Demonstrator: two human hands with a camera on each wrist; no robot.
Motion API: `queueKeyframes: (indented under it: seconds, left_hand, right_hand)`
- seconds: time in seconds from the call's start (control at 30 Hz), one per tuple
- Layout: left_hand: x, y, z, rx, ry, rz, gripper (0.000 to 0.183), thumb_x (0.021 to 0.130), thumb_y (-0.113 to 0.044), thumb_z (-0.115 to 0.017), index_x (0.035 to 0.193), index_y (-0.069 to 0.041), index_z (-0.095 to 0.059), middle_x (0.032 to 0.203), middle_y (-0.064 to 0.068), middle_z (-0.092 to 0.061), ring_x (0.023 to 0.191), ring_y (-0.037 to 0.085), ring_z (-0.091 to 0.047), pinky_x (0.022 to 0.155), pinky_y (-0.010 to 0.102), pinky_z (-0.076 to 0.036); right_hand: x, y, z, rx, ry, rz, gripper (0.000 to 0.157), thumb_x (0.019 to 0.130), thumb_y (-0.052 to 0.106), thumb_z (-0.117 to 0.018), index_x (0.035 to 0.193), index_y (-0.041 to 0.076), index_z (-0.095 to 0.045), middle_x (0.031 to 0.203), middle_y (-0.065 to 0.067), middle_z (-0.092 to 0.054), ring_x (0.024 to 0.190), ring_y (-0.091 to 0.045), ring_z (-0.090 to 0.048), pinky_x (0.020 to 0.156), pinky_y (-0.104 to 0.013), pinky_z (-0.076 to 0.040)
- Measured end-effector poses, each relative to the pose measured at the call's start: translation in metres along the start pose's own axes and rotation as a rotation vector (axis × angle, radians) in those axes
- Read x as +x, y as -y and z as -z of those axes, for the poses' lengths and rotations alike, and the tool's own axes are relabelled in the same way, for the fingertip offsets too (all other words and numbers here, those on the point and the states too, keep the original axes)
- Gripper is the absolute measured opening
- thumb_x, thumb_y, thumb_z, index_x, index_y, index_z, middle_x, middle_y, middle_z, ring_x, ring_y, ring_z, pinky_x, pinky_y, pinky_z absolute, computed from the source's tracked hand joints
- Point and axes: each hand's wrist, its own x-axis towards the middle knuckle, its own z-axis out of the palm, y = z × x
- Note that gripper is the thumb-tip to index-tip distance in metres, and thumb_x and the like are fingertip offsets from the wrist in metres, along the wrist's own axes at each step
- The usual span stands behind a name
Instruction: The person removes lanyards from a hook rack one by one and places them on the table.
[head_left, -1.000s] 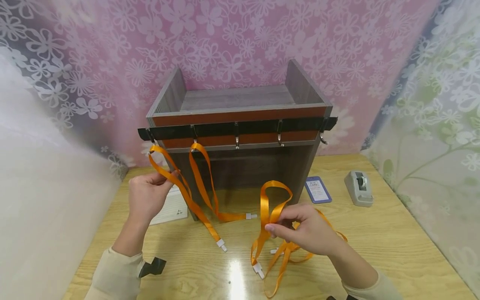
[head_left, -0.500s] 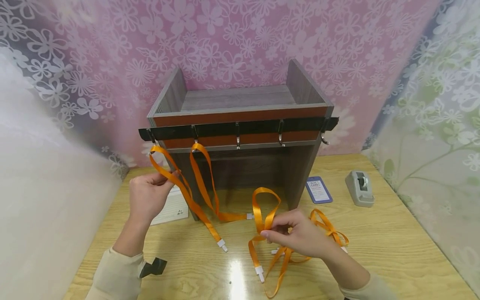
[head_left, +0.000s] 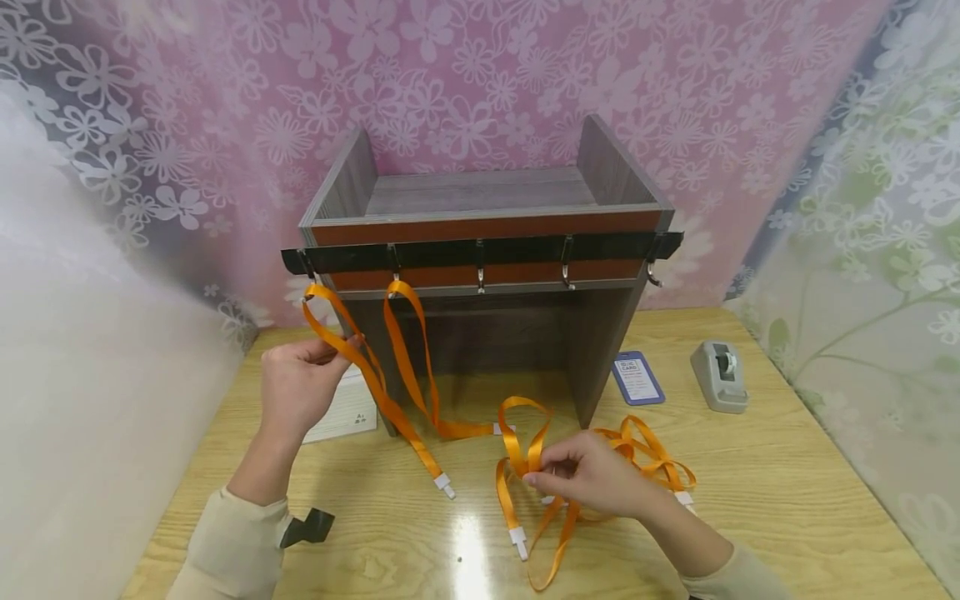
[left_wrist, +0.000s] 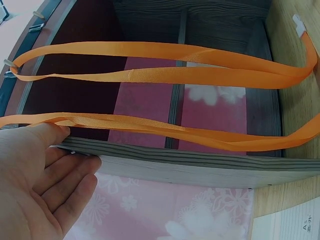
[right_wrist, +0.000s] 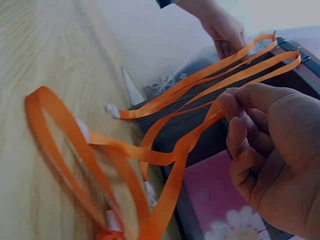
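An orange lanyard (head_left: 386, 406) with a white clip hangs from the far-left hook. My left hand (head_left: 300, 387) pinches its strap between thumb and fingers, beside the cabinet's left side panel. A second orange lanyard (head_left: 397, 333) hangs from the hook to its right, its clip end lying on the table. My right hand (head_left: 596, 475) pinches another orange lanyard (right_wrist: 177, 175) low over the table. That lanyard's loop stands up above the fingers, and its clip (head_left: 518, 542) hangs below. More tangled orange lanyards (head_left: 652, 454) lie behind and below the right hand.
A grey wooden cabinet (head_left: 615, 342) carries a black hook rail (head_left: 517, 250) along its front. An ID card holder (head_left: 637, 379) and a tape dispenser (head_left: 720, 375) lie to the right. Lined paper (head_left: 345, 412) sits at the left.
My right hand has moved down and slightly left, lowering the pinched lanyard's loop. More of the tangled lanyards now show to its right. My left hand has stayed on the hanging strap.
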Motion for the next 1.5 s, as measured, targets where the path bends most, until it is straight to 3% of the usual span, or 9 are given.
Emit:
queueKeyframes:
  seconds: [0.2, 0.4, 0.63, 0.9, 1.17, 1.5]
  left_hand:
    - [0.000, -0.001, -0.001, -0.015, 0.008, 0.007, 0.017, 0.088, -0.025, -0.078, 0.089, -0.009, -0.083, 0.074, 0.010, -0.077, 0.062, -0.026, -0.053, 0.058, 0.009, -0.047]
    - [0.002, -0.001, -0.001, -0.008, 0.008, 0.001, 0.017, 0.088, -0.026, -0.078, 0.090, -0.010, -0.083, 0.073, 0.010, -0.077, 0.061, -0.026, -0.053, 0.056, 0.011, -0.046]
    - [0.000, 0.000, -0.001, -0.022, 0.017, 0.021, 0.017, 0.088, -0.024, -0.078, 0.090, -0.008, -0.083, 0.075, 0.011, -0.077, 0.063, -0.025, -0.054, 0.059, 0.008, -0.047]
    - [-0.003, 0.002, -0.001, -0.026, 0.005, -0.002, 0.015, 0.088, -0.022, -0.078, 0.090, -0.008, -0.083, 0.076, 0.010, -0.077, 0.065, -0.026, -0.054, 0.061, 0.007, -0.047]
    - [-0.001, 0.001, 0.000, -0.045, -0.005, -0.017, 0.014, 0.087, -0.020, -0.079, 0.089, -0.007, -0.083, 0.075, 0.011, -0.077, 0.064, -0.024, -0.056, 0.059, 0.008, -0.047]
    - [-0.001, 0.001, 0.000, -0.048, -0.003, -0.003, 0.016, 0.087, -0.021, -0.079, 0.090, -0.006, -0.082, 0.075, 0.012, -0.077, 0.065, -0.024, -0.056, 0.060, 0.007, -0.048]
  right_hand:
    - [-0.003, -0.013, -0.005, -0.037, 0.063, -0.052, 0.032, 0.097, 0.026, -0.068, 0.067, 0.015, -0.061, 0.056, 0.010, -0.041, 0.050, 0.008, -0.030, 0.046, -0.013, -0.028]
    - [-0.007, -0.024, -0.009, -0.060, 0.081, -0.059, 0.031, 0.096, 0.023, -0.069, 0.068, 0.013, -0.060, 0.056, 0.010, -0.040, 0.051, 0.008, -0.030, 0.046, -0.013, -0.027]
    - [-0.014, -0.038, -0.017, -0.025, 0.141, -0.138, 0.031, 0.096, 0.024, -0.069, 0.071, 0.005, -0.067, 0.056, 0.008, -0.050, 0.049, 0.009, -0.030, 0.045, -0.013, -0.028]
    - [-0.022, -0.052, -0.026, -0.035, 0.152, -0.207, 0.029, 0.096, 0.029, -0.068, 0.076, 0.008, -0.071, 0.058, -0.006, -0.060, 0.047, 0.008, -0.034, 0.044, -0.013, -0.031]
    - [-0.024, -0.055, -0.025, -0.036, 0.141, -0.232, 0.023, 0.096, 0.026, -0.068, 0.080, 0.010, -0.074, 0.063, -0.010, -0.067, 0.048, 0.008, -0.036, 0.044, -0.013, -0.032]
    - [-0.025, -0.060, -0.023, -0.014, 0.123, -0.238, 0.017, 0.095, 0.027, -0.070, 0.094, 0.012, -0.079, 0.076, 0.000, -0.074, 0.055, 0.006, -0.053, 0.048, -0.018, -0.046]
